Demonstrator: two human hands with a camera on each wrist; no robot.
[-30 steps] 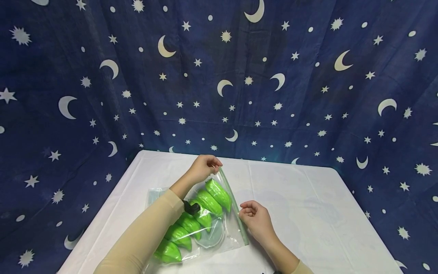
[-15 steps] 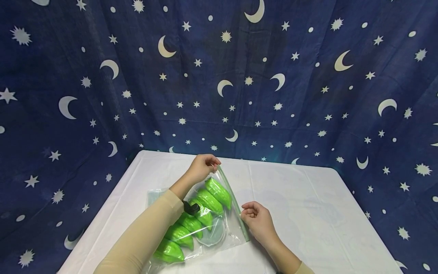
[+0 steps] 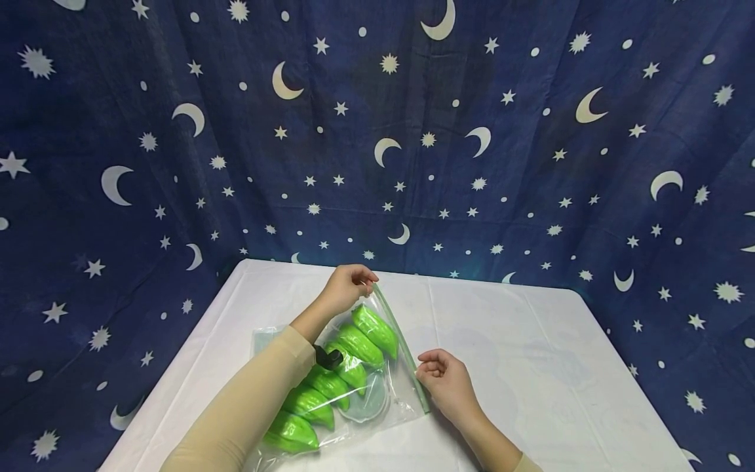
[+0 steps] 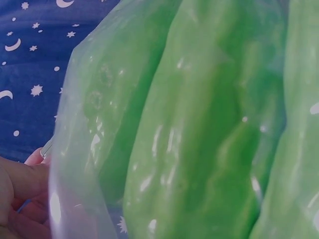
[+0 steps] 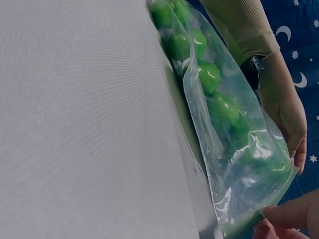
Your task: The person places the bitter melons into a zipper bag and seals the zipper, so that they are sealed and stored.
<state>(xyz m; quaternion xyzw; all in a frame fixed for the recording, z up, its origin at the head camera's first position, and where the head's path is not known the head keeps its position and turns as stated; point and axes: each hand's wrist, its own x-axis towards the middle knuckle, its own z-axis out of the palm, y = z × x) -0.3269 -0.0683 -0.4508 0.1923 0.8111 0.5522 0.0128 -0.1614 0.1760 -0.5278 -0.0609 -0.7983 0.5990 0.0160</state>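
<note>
A clear zip-top bag (image 3: pixel 401 400) lies tilted on the table, its pale green zip strip (image 3: pixel 396 328) facing right. Inside are several bright green, ridged, banana-shaped pieces (image 3: pixel 375 331) in a slanting row. My left hand (image 3: pixel 349 288) pinches the far end of the strip. Farther down the strip, my right hand (image 3: pixel 447 387) holds it between thumb and finger, seen closely in the right wrist view, where the thumb (image 5: pixel 289 213) presses on it. Green pieces (image 4: pixel 199 129) behind cloudy plastic fill most of the left wrist view, with part of the left hand (image 4: pixel 25 199) at its edge.
A pale round shape (image 3: pixel 366 400) shows through the bag beneath the green pieces. The white-covered table (image 3: pixel 519 367) extends right of the bag. A dark blue curtain (image 3: pixel 354 164) with moons and stars stands behind it. A black wrist strap (image 3: pixel 328 357) overlaps the bag.
The left hand and the strip's far end have shifted slightly left. The right hand has moved a little right and down relative to the strip, towards its near end.
</note>
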